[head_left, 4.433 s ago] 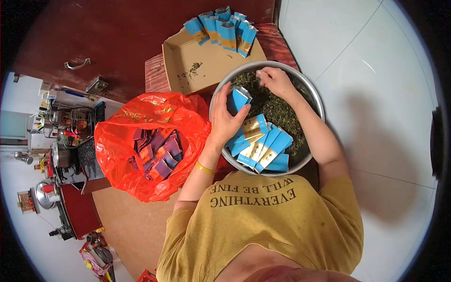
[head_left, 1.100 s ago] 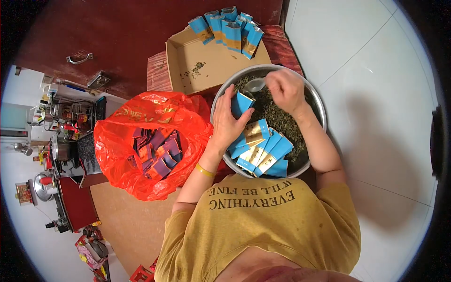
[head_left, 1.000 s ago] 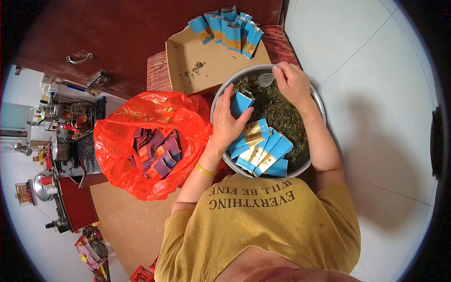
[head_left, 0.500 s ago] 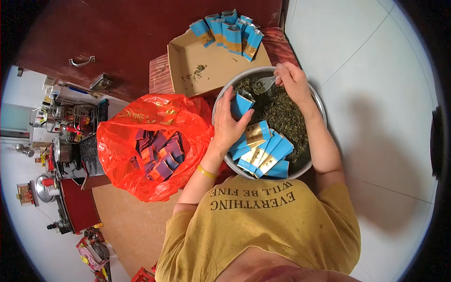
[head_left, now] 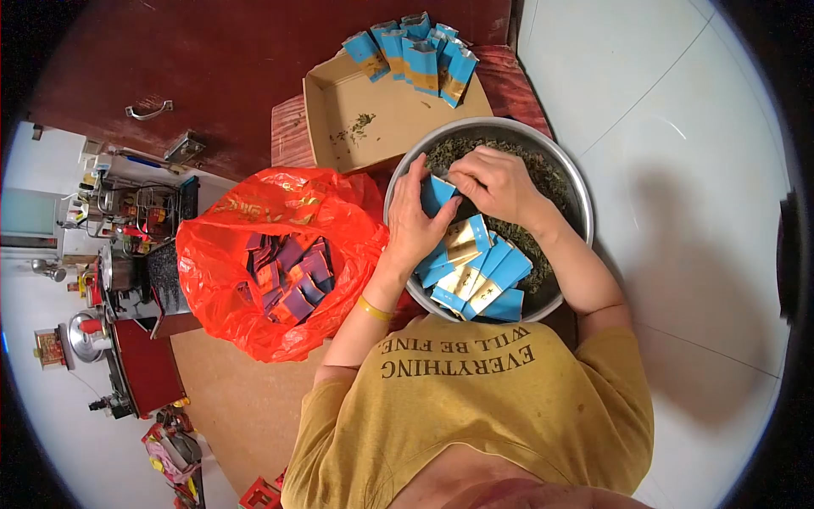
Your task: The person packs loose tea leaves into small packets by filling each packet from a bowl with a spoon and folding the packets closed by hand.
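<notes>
My left hand (head_left: 413, 216) grips a blue foil tea packet (head_left: 436, 195) upright, between thumb and fingers, over the left side of a metal basin (head_left: 579, 182). At the packet's open mouth is my right hand (head_left: 500, 182), its fingers closed. The clear spoon it held a moment ago is now hidden by the fingers. Dried tea leaves (head_left: 543, 170) fill much of the basin. Several flat blue-and-gold packets (head_left: 483, 276) lie overlapping on the leaves at the near side, below my hands.
A cardboard tray (head_left: 326, 110) behind the basin has scattered leaf bits and several standing blue packets (head_left: 421, 68). To the left sits a red plastic bag (head_left: 225, 288) holding purple-and-orange packets (head_left: 292, 276). A dark red cabinet door (head_left: 254, 68) is beyond; pale floor tiles (head_left: 678, 254) lie right.
My right hand has moved left and slightly down, from over the leaves to the packet's mouth, and the spoon has gone out of sight. My left hand keeps its grip almost unmoved.
</notes>
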Demonstrator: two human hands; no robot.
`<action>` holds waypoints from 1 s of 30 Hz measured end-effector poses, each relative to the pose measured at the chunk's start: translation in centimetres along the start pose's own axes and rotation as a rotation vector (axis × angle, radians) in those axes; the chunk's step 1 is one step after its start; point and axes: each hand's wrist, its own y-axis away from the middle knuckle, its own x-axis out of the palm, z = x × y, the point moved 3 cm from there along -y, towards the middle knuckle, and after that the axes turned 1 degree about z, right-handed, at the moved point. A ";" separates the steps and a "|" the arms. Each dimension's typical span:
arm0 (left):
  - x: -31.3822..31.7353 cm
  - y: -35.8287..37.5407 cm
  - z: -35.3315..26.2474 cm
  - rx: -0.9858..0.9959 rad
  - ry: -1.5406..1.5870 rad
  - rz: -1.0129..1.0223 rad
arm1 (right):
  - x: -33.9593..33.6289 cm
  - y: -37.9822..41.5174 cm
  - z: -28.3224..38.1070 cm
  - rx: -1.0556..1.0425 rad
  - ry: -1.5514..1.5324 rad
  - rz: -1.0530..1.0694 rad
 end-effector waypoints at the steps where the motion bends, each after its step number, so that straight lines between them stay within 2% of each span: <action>1: 0.0 0.0 -0.1 0.006 -0.003 -0.012 | -0.2 0.0 -0.1 0.001 -0.001 -0.003; 4: -0.1 0.0 -0.2 0.004 -0.008 -0.024 | -1.8 -0.2 -0.4 0.042 0.110 -0.191; 5: -0.2 0.0 -0.3 0.002 -0.010 -0.020 | -1.6 -0.1 -0.3 0.043 0.109 -0.190; 8: 0.1 0.0 0.1 -0.011 -0.007 0.003 | 0.0 0.1 0.4 -0.014 0.038 0.010; 11: -0.1 0.0 -0.4 0.009 -0.015 -0.012 | -0.6 0.1 -0.3 0.037 0.026 -0.056; 13: -0.1 0.1 -0.4 0.005 -0.007 -0.024 | -2.0 0.2 -1.6 0.148 0.013 -0.177; 15: -0.2 0.3 -0.3 0.004 0.003 -0.037 | -3.4 0.4 -3.4 0.301 0.055 -0.221; 16: -0.3 0.4 -0.1 -0.012 0.037 -0.061 | -4.0 0.4 -3.9 0.299 0.056 -0.220; 18: -0.3 0.6 0.1 -0.022 0.073 -0.085 | -4.4 0.6 -5.1 0.558 0.140 -0.052; 19: -0.4 0.9 0.3 -0.063 0.153 -0.122 | -4.4 0.5 -5.0 0.557 0.141 -0.054; 20: -0.5 1.0 0.6 -0.105 0.233 -0.158 | -4.2 0.4 -4.5 0.469 0.195 -0.025; 22: -0.4 1.2 1.0 -0.067 0.249 -0.188 | -3.4 0.2 -3.3 0.293 0.299 0.039; 23: -0.4 1.3 1.0 -0.032 0.265 -0.218 | -2.9 0.1 -2.6 0.293 0.298 0.042; 25: -0.6 1.3 0.7 -0.020 0.259 -0.198 | -1.3 -0.3 -0.1 0.062 0.143 0.093; 28: -0.8 1.3 0.6 0.003 0.302 -0.178 | 0.6 -0.1 1.4 0.008 0.019 0.210; 30: -0.6 1.4 0.6 -0.012 0.311 -0.136 | 1.0 0.0 1.1 0.001 0.011 0.212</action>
